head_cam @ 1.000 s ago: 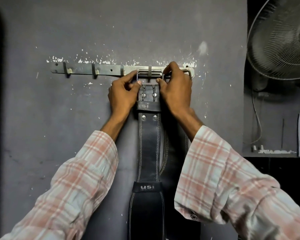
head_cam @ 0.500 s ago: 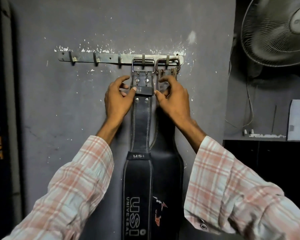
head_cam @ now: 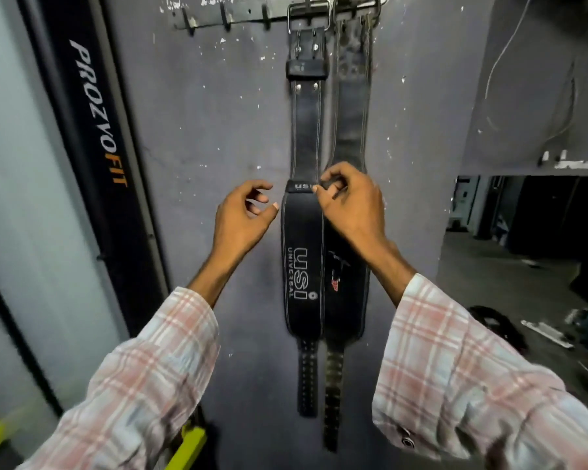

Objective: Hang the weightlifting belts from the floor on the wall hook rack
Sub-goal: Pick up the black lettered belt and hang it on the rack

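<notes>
rack (head_cam: 224, 19): usi belt (head_cam: 302, 266), 2nd belt (head_cam: 351, 130) | l hand (head_cam: 241, 218) free | r hand (head_cam: 353, 206) unclear

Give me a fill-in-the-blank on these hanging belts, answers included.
1. The USI belt hangs to the ____ of the worn belt.
2. Both hang from the rack by their ____.
3. The left hand holds ____.

Answers: left; buckles; nothing

Two belts (head_cam: 306, 130) on wall hook rack (head_cam: 245, 18)
</notes>
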`<state>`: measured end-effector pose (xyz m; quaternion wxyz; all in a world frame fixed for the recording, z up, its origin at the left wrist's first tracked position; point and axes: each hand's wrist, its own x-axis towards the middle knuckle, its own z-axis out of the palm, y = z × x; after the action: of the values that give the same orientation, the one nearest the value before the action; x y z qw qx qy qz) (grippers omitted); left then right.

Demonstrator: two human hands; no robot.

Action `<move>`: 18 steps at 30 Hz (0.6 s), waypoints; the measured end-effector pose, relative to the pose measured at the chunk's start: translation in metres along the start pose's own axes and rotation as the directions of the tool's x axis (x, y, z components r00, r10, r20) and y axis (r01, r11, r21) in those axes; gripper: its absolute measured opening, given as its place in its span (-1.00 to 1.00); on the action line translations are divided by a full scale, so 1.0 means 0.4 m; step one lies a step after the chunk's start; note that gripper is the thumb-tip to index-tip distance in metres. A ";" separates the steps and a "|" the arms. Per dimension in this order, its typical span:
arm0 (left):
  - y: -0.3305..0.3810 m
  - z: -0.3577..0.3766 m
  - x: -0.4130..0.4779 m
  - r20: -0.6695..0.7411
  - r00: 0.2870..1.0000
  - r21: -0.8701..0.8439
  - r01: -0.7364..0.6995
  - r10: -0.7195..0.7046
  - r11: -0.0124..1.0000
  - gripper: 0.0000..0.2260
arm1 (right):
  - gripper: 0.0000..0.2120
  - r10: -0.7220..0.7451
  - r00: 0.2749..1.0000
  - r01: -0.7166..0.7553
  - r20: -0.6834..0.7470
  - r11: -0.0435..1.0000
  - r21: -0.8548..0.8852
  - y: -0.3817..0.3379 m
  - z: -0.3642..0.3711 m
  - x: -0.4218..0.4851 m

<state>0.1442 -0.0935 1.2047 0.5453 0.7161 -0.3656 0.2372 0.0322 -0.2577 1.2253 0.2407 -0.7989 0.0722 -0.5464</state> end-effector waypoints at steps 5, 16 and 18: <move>-0.097 -0.054 -0.238 0.099 0.985 0.081 0.137 -0.144 0.987 -0.73 | -0.84 0.141 0.983 -0.146 0.121 0.989 0.037 0.042 0.037 -0.238; -0.496 -0.008 -0.815 0.308 0.796 0.222 0.471 -0.520 0.853 -0.73 | -0.94 0.358 0.865 -0.348 0.352 0.933 -0.093 0.209 0.221 -0.837; -0.589 0.004 -0.924 0.352 0.728 0.234 0.540 -0.588 0.808 -0.72 | -0.89 0.486 0.768 -0.477 0.417 0.869 -0.135 0.231 0.260 -0.952</move>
<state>0.0991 0.0353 0.7884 0.4604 0.8564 -0.2215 -0.0740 -0.0092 -0.1625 0.8333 0.3739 -0.8579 0.2243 -0.2718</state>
